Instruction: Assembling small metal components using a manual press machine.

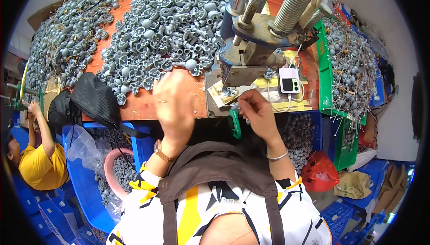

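Observation:
My left hand (174, 104) is over the front of the red-orange table, just short of a big heap of small grey plastic parts (165, 30). Motion smears its fingers, so what they hold, if anything, does not show. My right hand (260, 116) is at the table edge before a metal press (251, 61), thumb and fingertips pinched together. Something small and pale is at the fingertips, too small to name. A green curved, handle-like piece (235, 124) hangs just below them. A grey part (230, 91) lies under the press head.
Another heap (67, 34) of grey parts with thin stems is at far left, beside a black bag (95, 99). A white device (289, 80) with a cable lies right of the press. A green crate (329, 66) and blue bin (92, 204) flank me. Someone in yellow (42, 166) works at left.

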